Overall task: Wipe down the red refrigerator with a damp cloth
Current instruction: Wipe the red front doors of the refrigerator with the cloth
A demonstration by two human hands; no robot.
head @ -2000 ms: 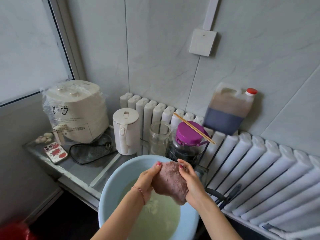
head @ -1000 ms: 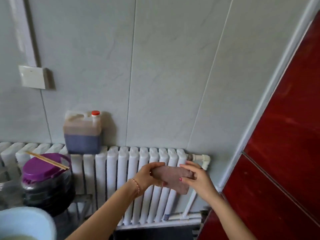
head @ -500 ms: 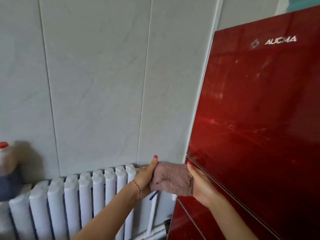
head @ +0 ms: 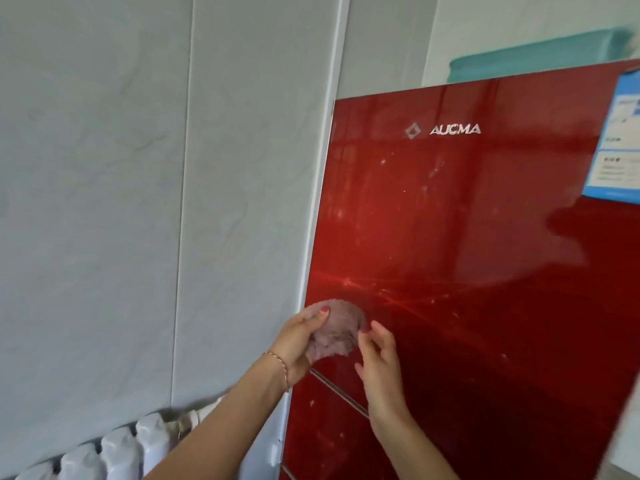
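Note:
The red refrigerator point(head: 467, 271) fills the right half of the view, its glossy upper door marked AUCMA and speckled with pale smudges. A pinkish-brown damp cloth point(head: 337, 332) is bunched in front of the door's lower left corner. My left hand point(head: 299, 341) grips the cloth from the left, thumb over its top edge. My right hand point(head: 379, 358) is just right of the cloth with fingers loosely spread, fingertips near the cloth's edge; whether they touch it I cannot tell.
A grey tiled wall point(head: 138, 202) lies to the left of the fridge. A white radiator point(head: 114, 452) sits at the bottom left. A blue label point(head: 620, 140) is stuck on the door's upper right. A teal object point(head: 540, 60) lies on top of the fridge.
The view swung from the basin and counter to the fridge front. Both hands carried the cloth up to the door; my right hand has let go of it and my left now bunches it.

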